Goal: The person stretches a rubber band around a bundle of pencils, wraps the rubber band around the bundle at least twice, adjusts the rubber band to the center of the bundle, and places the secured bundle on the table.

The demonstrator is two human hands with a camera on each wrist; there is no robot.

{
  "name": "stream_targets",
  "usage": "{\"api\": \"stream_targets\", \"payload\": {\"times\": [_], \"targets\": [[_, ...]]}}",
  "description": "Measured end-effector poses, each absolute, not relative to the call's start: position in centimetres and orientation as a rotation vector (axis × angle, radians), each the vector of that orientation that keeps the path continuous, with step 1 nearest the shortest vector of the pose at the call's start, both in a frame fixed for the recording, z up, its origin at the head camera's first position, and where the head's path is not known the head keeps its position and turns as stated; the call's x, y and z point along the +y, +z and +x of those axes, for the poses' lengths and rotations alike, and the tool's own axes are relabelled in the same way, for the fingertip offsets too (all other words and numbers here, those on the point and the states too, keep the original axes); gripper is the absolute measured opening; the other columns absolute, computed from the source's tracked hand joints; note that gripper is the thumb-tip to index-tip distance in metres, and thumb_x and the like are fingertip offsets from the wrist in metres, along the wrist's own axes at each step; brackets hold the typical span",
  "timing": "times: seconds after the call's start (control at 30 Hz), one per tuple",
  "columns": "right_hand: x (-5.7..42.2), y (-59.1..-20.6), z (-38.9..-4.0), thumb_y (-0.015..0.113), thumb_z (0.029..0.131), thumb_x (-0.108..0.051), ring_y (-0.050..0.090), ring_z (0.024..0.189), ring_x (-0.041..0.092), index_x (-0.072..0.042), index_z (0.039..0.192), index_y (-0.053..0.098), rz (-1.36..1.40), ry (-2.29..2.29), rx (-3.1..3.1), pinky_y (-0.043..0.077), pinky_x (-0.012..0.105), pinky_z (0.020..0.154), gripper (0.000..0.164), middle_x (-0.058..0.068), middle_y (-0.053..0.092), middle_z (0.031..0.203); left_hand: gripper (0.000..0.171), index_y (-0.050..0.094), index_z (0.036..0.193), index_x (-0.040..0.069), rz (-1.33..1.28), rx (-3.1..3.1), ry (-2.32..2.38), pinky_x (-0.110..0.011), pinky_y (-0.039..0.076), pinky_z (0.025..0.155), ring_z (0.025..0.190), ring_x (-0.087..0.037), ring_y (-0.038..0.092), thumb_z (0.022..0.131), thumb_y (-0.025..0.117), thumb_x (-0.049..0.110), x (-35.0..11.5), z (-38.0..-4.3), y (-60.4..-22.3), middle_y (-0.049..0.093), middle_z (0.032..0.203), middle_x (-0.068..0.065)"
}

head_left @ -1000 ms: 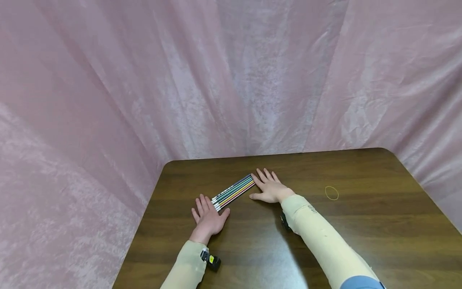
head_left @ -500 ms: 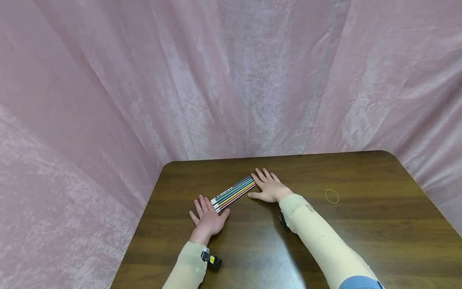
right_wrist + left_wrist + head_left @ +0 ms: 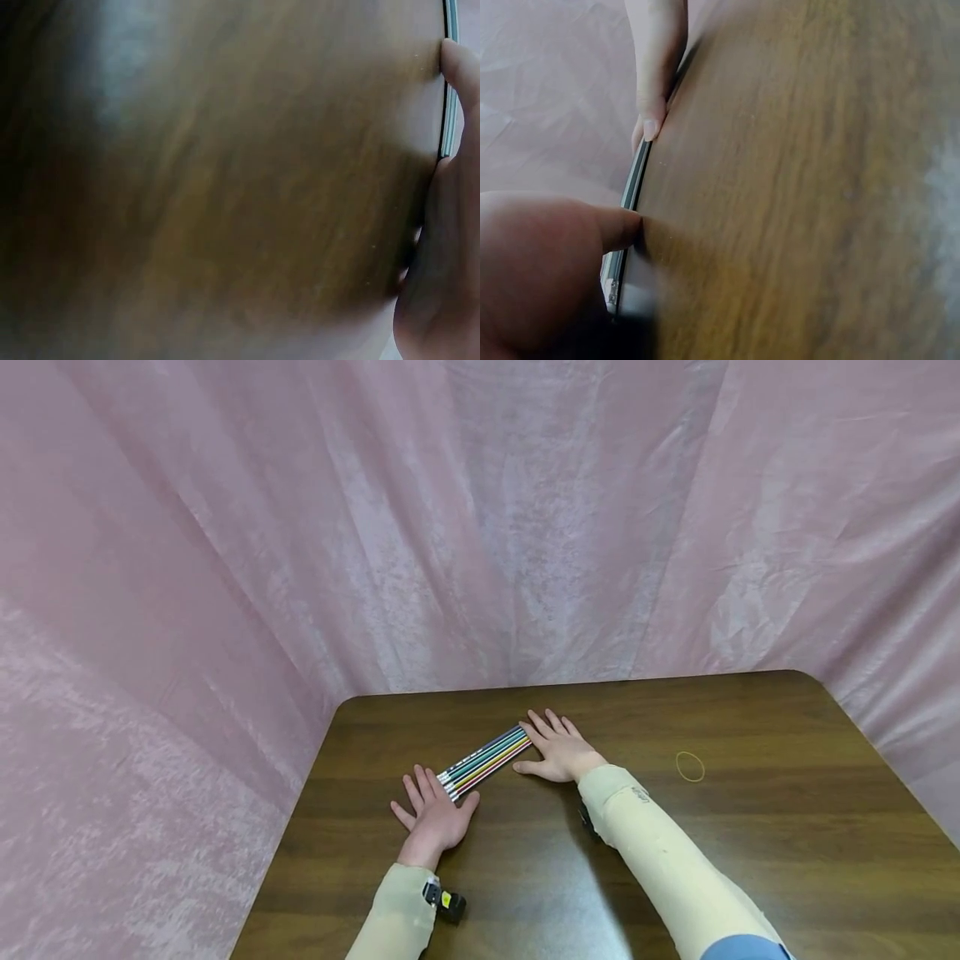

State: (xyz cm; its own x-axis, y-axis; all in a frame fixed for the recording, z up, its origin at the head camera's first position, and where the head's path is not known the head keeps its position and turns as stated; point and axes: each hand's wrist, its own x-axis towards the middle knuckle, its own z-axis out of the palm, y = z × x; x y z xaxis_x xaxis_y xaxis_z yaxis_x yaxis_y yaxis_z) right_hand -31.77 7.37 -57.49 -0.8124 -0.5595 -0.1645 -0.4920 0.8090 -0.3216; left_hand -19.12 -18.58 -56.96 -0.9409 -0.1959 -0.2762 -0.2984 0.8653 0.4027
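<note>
Several pencils (image 3: 486,762) in different colours lie side by side on the wooden table, slanting up to the right in the head view. At their lower left ends, by the white and silver tips, my left hand (image 3: 437,818) rests with its fingers spread and straight. My right hand (image 3: 557,755) lies at the upper right ends, its fingers also spread and its palm down. Seen low in the left wrist view, the pencils (image 3: 634,182) form a thin flat layer, with the left thumb (image 3: 619,227) near their side. The right wrist view shows only a sliver of the pencils (image 3: 450,120).
A thin yellow rubber band (image 3: 690,767) lies on the table (image 3: 780,810) to the right of my right hand. Behind the table's far edge hangs a pink curtain (image 3: 525,527), which also covers the left side.
Both hands stay at the two ends of the pencils. My right hand has shifted very slightly left, and the left hand's fingers have spread a little wider.
</note>
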Motion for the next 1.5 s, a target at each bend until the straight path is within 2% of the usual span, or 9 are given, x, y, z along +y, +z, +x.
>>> {"api": "stream_targets", "payload": {"times": [0.3, 0.53, 0.63, 0.73, 0.9, 1.0, 1.17, 1.33, 1.5], "targets": [[7.7, -57.9, -31.9, 0.037, 0.098, -0.085, -0.006, 0.164, 0.034, -0.024, 0.173, 0.011, -0.791, -0.364, 2.767, -0.002, 0.055, 0.128, 0.101, 0.003, -0.002, 0.18, 0.111, -0.008, 0.167, -0.002, -0.369, 2.825, 0.63, -0.071, -0.026, 0.112, 0.157, -0.042, -0.03, 0.103, 0.048, 0.069, -18.4, -19.5, -57.2, -0.025, 0.174, -0.019], [8.0, -57.5, -31.8, 0.038, 0.098, -0.085, -0.007, 0.164, 0.034, -0.023, 0.173, 0.009, -0.771, -0.35, 2.772, -0.003, 0.055, 0.128, 0.102, 0.002, -0.003, 0.18, 0.111, -0.001, 0.167, -0.005, -0.347, 2.852, 0.657, -0.073, -0.026, 0.111, 0.158, -0.043, -0.026, 0.103, 0.05, 0.069, -18.0, -19.2, -56.6, -0.018, 0.176, -0.021], [8.1, -57.2, -31.6, 0.038, 0.099, -0.084, -0.006, 0.164, 0.035, -0.022, 0.173, 0.009, -0.778, -0.354, 2.77, -0.002, 0.056, 0.128, 0.101, 0.003, -0.003, 0.18, 0.112, -0.006, 0.167, -0.003, -0.344, 2.841, 0.643, -0.072, -0.028, 0.11, 0.158, -0.042, -0.028, 0.103, 0.049, 0.07, -18.1, -19.4, -57.0, -0.021, 0.175, -0.02], [8.3, -56.8, -31.3, 0.04, 0.1, -0.081, -0.005, 0.164, 0.035, -0.02, 0.173, 0.009, -0.773, -0.357, 2.752, -0.002, 0.056, 0.128, 0.1, 0.004, -0.002, 0.18, 0.114, -0.009, 0.167, -0.002, -0.339, 2.831, 0.679, -0.071, -0.028, 0.111, 0.157, -0.042, -0.029, 0.102, 0.051, 0.069, -18.2, -19.6, -57.5, -0.022, 0.175, -0.02], [8.6, -55.4, -31.1, 0.051, 0.103, -0.071, 0.001, 0.164, 0.04, -0.009, 0.172, 0.014, -0.797, -0.381, 2.72, 0.004, 0.059, 0.128, 0.1, 0.012, 0.005, 0.179, 0.118, -0.009, 0.167, -0.004, -0.322, 2.816, 0.79, -0.071, -0.025, 0.113, 0.159, -0.042, -0.026, 0.1, 0.061, 0.064, -18.3, -19.3, -57.3, -0.018, 0.175, -0.022], [8.5, -54.4, -31.4, 0.06, 0.102, -0.065, 0.007, 0.163, 0.042, -0.007, 0.171, 0.018, -0.832, -0.376, 2.716, 0.011, 0.06, 0.127, 0.099, 0.017, 0.012, 0.178, 0.117, -0.003, 0.168, -0.004, -0.268, 2.848, 0.804, -0.075, -0.019, 0.114, 0.16, -0.044, -0.02, 0.099, 0.067, 0.06, -18.5, -19.1, -56.8, -0.013, 0.176, -0.023], [7.4, -52.9, -32.3, 0.077, 0.095, -0.057, 0.024, 0.16, 0.039, -0.009, 0.166, 0.037, -0.925, -0.35, 2.742, 0.025, 0.058, 0.124, 0.094, 0.019, 0.03, 0.172, 0.106, 0.021, 0.168, -0.002, -0.069, 2.966, 0.738, -0.083, 0.0, 0.115, 0.162, -0.047, -0.007, 0.096, 0.074, 0.055, -19.0, -19.8, -55.8, 0.001, 0.177, -0.025], [5.2, -51.9, -32.3, 0.088, 0.088, -0.049, 0.042, 0.151, 0.035, -0.011, 0.159, 0.05, -1.033, -0.328, 2.741, 0.038, 0.052, 0.119, 0.09, 0.016, 0.044, 0.165, 0.094, 0.045, 0.157, 0.0, 0.148, 3.054, 0.622, -0.078, 0.021, 0.115, 0.157, -0.047, 0.02, 0.09, 0.083, 0.054, -19.2, -21.3, -54.9, 0.029, 0.168, -0.026], [3.7, -51.3, -32.3, 0.092, 0.083, -0.05, 0.045, 0.149, 0.03, -0.013, 0.156, 0.054, -1.116, -0.219, 2.744, 0.039, 0.049, 0.119, 0.09, 0.009, 0.049, 0.161, 0.094, 0.051, 0.15, -0.001, 0.303, 3.075, 0.481, -0.071, 0.035, 0.11, 0.141, -0.045, 0.042, 0.084, 0.088, 0.055, -18.8, -22.3, -53.7, 0.047, 0.152, -0.024]]}}
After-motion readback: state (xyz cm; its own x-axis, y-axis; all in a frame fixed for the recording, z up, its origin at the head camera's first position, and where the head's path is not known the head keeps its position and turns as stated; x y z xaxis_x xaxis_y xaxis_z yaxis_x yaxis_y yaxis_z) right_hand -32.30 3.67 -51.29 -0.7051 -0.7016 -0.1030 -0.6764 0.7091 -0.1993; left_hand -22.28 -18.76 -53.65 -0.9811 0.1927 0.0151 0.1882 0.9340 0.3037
